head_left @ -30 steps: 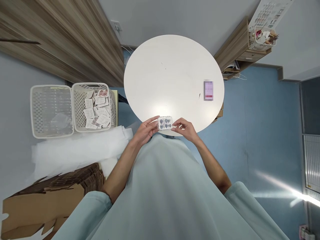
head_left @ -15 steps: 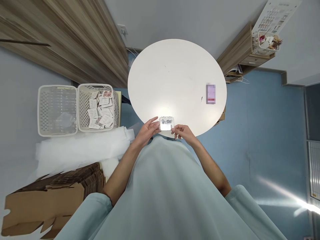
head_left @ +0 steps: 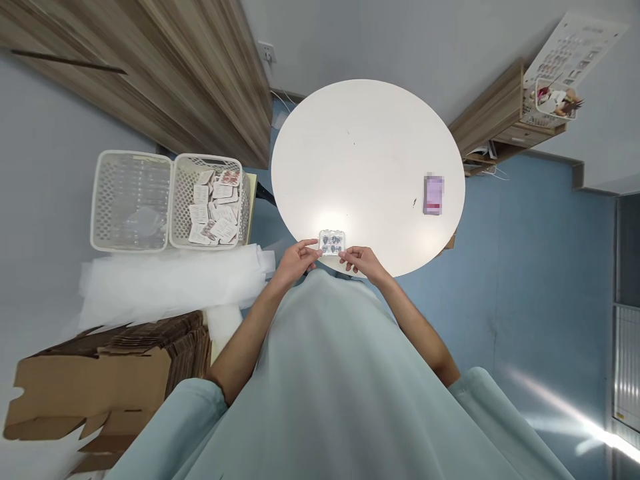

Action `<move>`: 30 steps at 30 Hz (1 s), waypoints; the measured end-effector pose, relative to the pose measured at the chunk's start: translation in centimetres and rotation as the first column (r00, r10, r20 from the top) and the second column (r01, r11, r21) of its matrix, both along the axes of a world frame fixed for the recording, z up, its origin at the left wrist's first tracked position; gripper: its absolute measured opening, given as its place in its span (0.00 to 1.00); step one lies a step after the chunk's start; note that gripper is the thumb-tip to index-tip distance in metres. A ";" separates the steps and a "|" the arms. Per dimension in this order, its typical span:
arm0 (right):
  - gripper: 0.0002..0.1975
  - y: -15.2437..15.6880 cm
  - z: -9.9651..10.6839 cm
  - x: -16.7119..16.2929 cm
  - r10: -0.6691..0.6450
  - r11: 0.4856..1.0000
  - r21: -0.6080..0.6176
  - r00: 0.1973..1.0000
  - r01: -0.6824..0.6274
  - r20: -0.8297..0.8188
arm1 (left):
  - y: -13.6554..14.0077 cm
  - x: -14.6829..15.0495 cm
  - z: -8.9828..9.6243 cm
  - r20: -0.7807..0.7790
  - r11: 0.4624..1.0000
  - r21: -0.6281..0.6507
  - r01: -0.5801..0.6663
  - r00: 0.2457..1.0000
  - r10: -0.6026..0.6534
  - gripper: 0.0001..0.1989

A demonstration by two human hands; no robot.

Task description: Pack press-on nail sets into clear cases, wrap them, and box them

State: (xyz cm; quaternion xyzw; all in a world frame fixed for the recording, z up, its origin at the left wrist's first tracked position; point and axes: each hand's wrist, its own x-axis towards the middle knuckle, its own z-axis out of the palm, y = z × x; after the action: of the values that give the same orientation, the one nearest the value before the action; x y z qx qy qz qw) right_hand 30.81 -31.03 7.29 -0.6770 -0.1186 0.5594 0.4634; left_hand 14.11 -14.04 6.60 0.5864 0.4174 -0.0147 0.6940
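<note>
A small clear plastic case (head_left: 332, 243) with several dark pieces inside is at the near edge of the round white table (head_left: 370, 147). My left hand (head_left: 296, 260) grips its left side, thumb at the lower corner and index finger stretched along the upper left. At the lower right corner, my right hand (head_left: 364, 261) pinches the case between thumb and fingers. The dark pieces lie in rows; what exactly they are is too small to tell.
A purple box-like item (head_left: 433, 195), partly blurred out, lies on the table's right side. To the left stand a white basket of printed packets (head_left: 213, 210) and another of clear plastic cases (head_left: 131, 200). White wrapping sheets (head_left: 170, 283) and flattened cardboard boxes (head_left: 95, 387) lie nearer.
The case has tilted so that glare has left it and its dark pieces show clearly. Both hands keep hold of it. The whole view has shifted slightly.
</note>
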 end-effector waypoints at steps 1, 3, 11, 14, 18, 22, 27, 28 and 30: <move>0.25 0.3 -0.3 -0.1 0.008 1.000 -0.003 1.000 -0.008 0.002 | 0.2 -0.2 -0.1 -0.010 1.000 0.010 -0.003 1.000 0.003 0.35; 0.23 0.9 -1.2 -0.2 0.030 1.000 -0.009 0.999 -0.030 0.014 | 0.6 -0.5 -0.6 -0.032 0.999 0.036 -0.008 0.999 0.009 0.34; 0.08 4.9 -6.1 -0.6 0.048 0.989 -0.141 0.998 -0.043 0.034 | 2.5 0.1 -5.8 -0.175 0.989 0.146 -0.029 0.983 0.054 0.25; 0.06 6.2 -7.5 -0.8 0.019 0.982 -0.188 0.999 -0.009 0.047 | 3.1 0.9 -7.5 -0.269 0.984 0.177 -0.004 0.962 0.053 0.17; 0.08 7.0 -8.8 -1.3 0.006 0.975 -0.220 0.997 0.010 0.073 | 3.2 1.3 -8.4 -0.321 0.963 0.261 0.073 0.947 0.015 0.14; 0.09 6.9 -9.6 -1.7 0.008 0.975 -0.222 0.995 0.015 0.099 | 3.1 1.0 -8.8 -0.334 0.946 0.295 0.133 0.942 -0.028 0.17; 0.12 6.7 -9.3 -1.6 0.047 0.966 -0.259 0.989 -0.009 0.142 | 3.0 -0.2 -8.6 -0.297 0.951 0.282 0.125 0.954 -0.037 0.17; 0.13 6.8 -9.0 -1.6 0.065 0.963 -0.267 0.986 -0.022 0.152 | 3.0 -0.7 -8.4 -0.284 0.955 0.277 0.110 0.958 -0.028 0.18; 0.14 7.0 -8.2 -1.7 0.115 0.960 -0.273 0.976 -0.061 0.187 | 3.0 -1.9 -7.9 -0.264 0.957 0.283 0.068 0.965 0.010 0.18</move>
State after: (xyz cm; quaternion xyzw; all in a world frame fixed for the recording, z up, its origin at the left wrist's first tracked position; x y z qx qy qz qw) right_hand 29.15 -24.00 -0.90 -0.7800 -0.1191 0.5191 0.3286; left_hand 12.24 -10.99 -1.33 0.6808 0.4944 -0.0411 0.5389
